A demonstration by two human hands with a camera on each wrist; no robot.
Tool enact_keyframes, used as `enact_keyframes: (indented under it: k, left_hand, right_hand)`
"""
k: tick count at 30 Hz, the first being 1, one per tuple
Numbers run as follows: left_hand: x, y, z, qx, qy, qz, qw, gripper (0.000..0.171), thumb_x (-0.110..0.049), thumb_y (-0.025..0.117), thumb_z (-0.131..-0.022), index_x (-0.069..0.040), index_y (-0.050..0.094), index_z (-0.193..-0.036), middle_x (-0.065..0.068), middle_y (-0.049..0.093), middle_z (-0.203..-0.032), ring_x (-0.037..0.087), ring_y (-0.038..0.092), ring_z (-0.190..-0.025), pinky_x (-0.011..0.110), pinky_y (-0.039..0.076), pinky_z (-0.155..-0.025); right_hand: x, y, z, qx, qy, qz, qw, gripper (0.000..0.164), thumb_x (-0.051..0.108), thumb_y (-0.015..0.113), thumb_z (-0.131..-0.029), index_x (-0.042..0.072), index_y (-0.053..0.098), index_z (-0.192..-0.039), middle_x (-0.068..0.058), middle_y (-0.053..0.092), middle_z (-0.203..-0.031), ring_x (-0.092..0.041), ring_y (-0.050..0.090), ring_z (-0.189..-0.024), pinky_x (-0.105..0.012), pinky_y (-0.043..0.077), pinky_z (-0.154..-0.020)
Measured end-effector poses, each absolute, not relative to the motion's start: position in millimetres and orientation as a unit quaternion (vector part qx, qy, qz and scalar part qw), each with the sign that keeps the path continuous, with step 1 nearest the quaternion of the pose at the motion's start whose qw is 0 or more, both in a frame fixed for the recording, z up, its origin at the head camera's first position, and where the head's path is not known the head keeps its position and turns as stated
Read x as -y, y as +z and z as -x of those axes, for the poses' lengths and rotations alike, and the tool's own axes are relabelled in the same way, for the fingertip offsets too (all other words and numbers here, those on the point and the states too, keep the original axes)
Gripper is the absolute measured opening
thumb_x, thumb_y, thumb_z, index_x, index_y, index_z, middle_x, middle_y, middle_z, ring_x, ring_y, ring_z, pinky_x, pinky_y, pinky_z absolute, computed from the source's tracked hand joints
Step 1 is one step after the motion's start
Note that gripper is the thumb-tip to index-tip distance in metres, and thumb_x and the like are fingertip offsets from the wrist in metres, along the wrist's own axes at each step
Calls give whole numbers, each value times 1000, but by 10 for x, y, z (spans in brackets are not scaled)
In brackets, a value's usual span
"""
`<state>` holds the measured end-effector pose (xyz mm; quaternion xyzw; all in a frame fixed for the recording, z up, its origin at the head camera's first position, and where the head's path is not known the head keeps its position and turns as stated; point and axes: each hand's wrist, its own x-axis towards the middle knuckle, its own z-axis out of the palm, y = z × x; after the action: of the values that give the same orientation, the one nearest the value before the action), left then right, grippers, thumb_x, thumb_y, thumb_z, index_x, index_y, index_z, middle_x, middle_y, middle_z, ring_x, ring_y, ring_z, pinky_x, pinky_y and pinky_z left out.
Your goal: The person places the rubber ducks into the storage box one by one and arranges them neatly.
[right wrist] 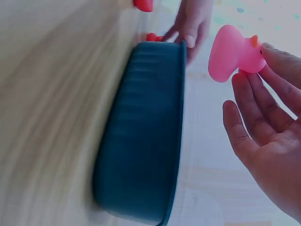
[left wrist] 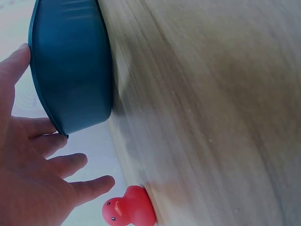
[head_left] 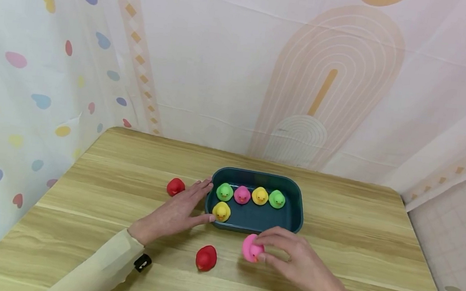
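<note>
My right hand (head_left: 299,261) pinches a pink rubber duck (head_left: 251,248) by its head, just in front of the dark teal tray (head_left: 268,229); the right wrist view shows this duck (right wrist: 228,54) held clear of the tabletop. At the tray's left end, my left hand (head_left: 176,213) touches the rim with spread, fairly straight fingers. Inside the tray, a back row has a green duck (head_left: 225,192), a pink duck (head_left: 242,195), a yellow duck (head_left: 260,196) and another green duck (head_left: 277,199). A second yellow duck (head_left: 221,211) sits at the front left corner.
One red duck (head_left: 175,187) stands on the wooden table (head_left: 359,239) beyond the left hand. Another red duck (head_left: 206,258) lies between the forearms, in front of the tray. A patterned curtain (head_left: 212,58) hangs along the table's back and left sides.
</note>
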<state>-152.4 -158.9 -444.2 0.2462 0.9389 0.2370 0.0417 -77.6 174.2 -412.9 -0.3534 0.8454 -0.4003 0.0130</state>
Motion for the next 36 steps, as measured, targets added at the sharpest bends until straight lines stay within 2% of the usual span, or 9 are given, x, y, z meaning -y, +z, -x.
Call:
enact_keyframes:
  k: [6,13,19,31,36]
  left_hand:
    - [1589,-4434,1516,-939,238,-243,44,93,-61,65,-95,-4,33,-162,11,26,-170,37,27,-154,56,37,-117]
    - [1586,-4432,1518,-939,238,-243,44,93,-62,64,-95,-4,33,-162,11,26,-170,37,28,-154,55,38,-117]
    - [1586,-4437,1516,-939,241,-243,44,93,-61,64,-95,-4,33,-162,11,26,-170,37,27,-154,55,36,-118]
    - [1589,-4434,1504,-938,247,-239,50,92,-60,64,-96,-5,32,-162,11,26,-170,37,26,-154,56,37,-117]
    - [1588,-4431,1503,-937,247,-240,51,93,-61,64,-96,-5,32,-162,11,25,-170,36,26,-155,56,36,-117]
  right_hand:
    - [-1693,-4071,816,-837,-410,361,-25,20,18,77,-95,19,79,-115,11,70,-118,-11,65,-107,-31,59,-90]
    - [-1637,-4020,894,-833,-413,363,-55,23,9,78,-92,15,78,-114,7,71,-116,-13,66,-106,-35,61,-85]
    - [-1577,-3989,960,-848,-403,338,-65,24,12,79,-92,14,78,-117,7,72,-118,-15,66,-110,-33,59,-89]
    - [-1481,-4011,1117,-860,-382,322,-105,29,17,80,-92,14,78,-121,1,72,-122,-21,65,-117,-44,58,-96]
    - [-1443,-4046,1185,-865,-385,306,-95,30,18,80,-92,14,77,-121,1,73,-123,-21,65,-119,-46,56,-99]
